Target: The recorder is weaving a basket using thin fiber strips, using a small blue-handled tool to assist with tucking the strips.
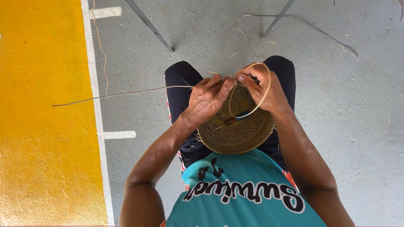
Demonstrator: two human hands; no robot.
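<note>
A round, finely woven basket piece (240, 130) in golden-brown fibre rests on my lap. My left hand (206, 101) grips its upper left rim, and a long thin strand (122, 93) runs out from that hand to the left. My right hand (265, 86) holds the upper right rim, fingers pinched on a pale cane strip (263, 96) that loops around over the hand and the weave. A small awl with a dark handle (233, 120) lies against the weave under my right hand. The two thumbs nearly touch at the rim's top.
I sit over a grey concrete floor (357, 126). A yellow painted area (42, 126) with white border lines (97, 113) fills the left. Two thin metal legs (149, 25) slant in at the top. Loose fibre scraps (252, 46) and a long strand (320, 31) lie ahead.
</note>
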